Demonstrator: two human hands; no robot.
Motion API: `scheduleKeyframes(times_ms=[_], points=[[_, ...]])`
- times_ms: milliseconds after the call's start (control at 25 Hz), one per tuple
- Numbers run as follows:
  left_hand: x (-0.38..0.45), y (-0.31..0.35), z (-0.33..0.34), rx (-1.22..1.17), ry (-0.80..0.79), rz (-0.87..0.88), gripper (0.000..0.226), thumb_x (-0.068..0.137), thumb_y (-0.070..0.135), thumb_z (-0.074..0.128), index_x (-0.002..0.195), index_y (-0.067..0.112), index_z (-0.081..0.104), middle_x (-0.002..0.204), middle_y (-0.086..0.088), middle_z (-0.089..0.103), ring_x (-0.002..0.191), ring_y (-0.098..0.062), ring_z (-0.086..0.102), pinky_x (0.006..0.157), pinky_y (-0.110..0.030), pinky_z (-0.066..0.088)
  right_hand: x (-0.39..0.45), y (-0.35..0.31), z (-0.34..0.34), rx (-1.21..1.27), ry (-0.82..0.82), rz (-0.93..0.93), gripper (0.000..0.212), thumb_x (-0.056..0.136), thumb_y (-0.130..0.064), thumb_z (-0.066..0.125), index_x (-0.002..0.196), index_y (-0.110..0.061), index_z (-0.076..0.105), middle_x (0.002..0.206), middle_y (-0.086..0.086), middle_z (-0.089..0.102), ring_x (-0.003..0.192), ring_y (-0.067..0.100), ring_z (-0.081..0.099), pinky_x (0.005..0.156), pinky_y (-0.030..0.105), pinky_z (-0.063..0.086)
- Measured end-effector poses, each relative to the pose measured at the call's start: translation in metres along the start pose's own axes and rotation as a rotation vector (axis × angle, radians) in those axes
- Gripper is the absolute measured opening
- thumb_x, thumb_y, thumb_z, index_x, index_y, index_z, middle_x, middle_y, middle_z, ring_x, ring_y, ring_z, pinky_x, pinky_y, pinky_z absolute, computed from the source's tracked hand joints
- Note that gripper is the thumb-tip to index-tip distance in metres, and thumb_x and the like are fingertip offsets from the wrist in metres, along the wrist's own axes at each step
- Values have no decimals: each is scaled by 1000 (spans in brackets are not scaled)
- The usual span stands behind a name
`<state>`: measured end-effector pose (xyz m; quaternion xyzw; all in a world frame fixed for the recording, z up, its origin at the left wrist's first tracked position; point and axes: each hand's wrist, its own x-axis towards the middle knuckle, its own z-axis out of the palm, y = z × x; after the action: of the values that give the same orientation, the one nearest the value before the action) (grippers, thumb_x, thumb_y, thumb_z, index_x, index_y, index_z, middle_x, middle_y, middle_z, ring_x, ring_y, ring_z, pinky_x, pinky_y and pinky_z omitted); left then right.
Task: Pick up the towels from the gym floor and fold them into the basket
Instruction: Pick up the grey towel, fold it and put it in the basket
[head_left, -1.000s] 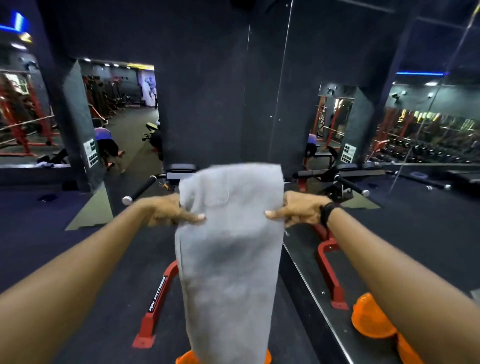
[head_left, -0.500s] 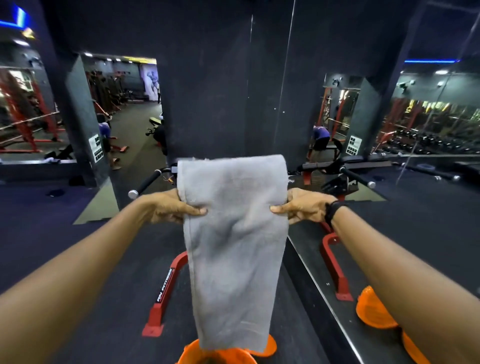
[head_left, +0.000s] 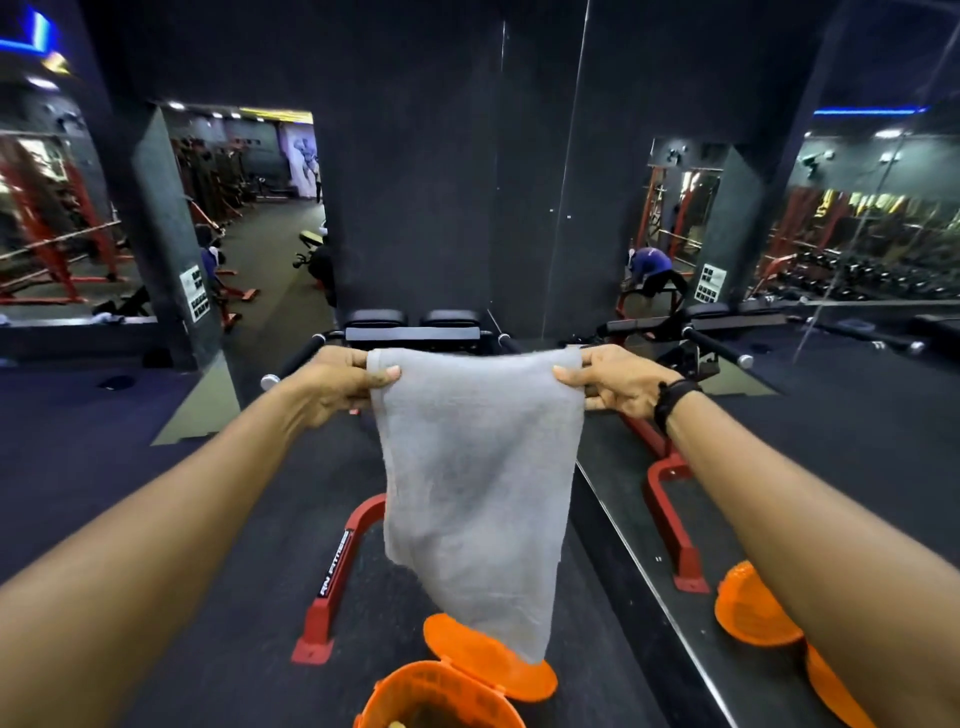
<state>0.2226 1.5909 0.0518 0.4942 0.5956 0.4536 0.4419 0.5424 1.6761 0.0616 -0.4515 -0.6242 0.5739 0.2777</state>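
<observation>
A grey towel (head_left: 478, 488) hangs in front of me, held up by its top edge at arm's length. My left hand (head_left: 340, 384) pinches the towel's top left corner and my right hand (head_left: 618, 384) pinches the top right corner. The towel's lower end dangles over the open lid (head_left: 467, 644) of an orange basket (head_left: 415, 696), which stands on the floor at the bottom of the view. Something lies inside the basket, too little of it visible to name.
A red-framed gym bench (head_left: 332, 577) with black pads (head_left: 410, 325) stands right behind the towel. A mirror wall (head_left: 779, 467) runs along the right and reflects the bench and basket. A person (head_left: 649, 270) bends over in the reflection. Dark rubber floor (head_left: 156, 519) lies to the left.
The towel's top edge has dropped lower in view and its hanging end has swung forward. More of the orange basket and its lid has come into view below.
</observation>
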Motion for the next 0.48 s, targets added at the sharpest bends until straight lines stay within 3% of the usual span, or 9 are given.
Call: scheduleKeyframes(times_ms=[120, 240, 360, 480], points=[[6, -1, 1, -78, 74, 3, 13, 86, 21, 69, 89, 8, 68, 66, 8, 68, 67, -8, 56, 67, -23, 42, 5, 0, 2, 63, 94, -37, 14, 90, -13, 64, 102, -12, 69, 92, -3, 73, 88, 11, 66, 72, 22, 56], [6, 0, 1, -65, 34, 24, 8, 84, 15, 70, 91, 11, 69, 75, 8, 73, 75, -7, 63, 74, -23, 48, 3, -3, 0, 92, 101, -45, 16, 88, -10, 65, 104, -9, 67, 94, 0, 71, 85, 10, 67, 66, 21, 56], [5, 4, 4, -49, 149, 68, 14, 81, 10, 73, 88, 8, 62, 86, -2, 67, 80, -14, 61, 71, -26, 50, 1, -5, 2, 132, 132, -93, 20, 84, -3, 68, 101, -8, 60, 93, 2, 69, 80, 10, 68, 60, 20, 55], [6, 8, 1, -105, 164, 70, 45, 69, 4, 81, 103, 14, 53, 98, -8, 58, 92, -19, 60, 75, -29, 50, 0, -4, 6, 237, 212, -168, 43, 78, 4, 71, 113, -9, 50, 102, 6, 64, 88, 14, 65, 66, 25, 57]])
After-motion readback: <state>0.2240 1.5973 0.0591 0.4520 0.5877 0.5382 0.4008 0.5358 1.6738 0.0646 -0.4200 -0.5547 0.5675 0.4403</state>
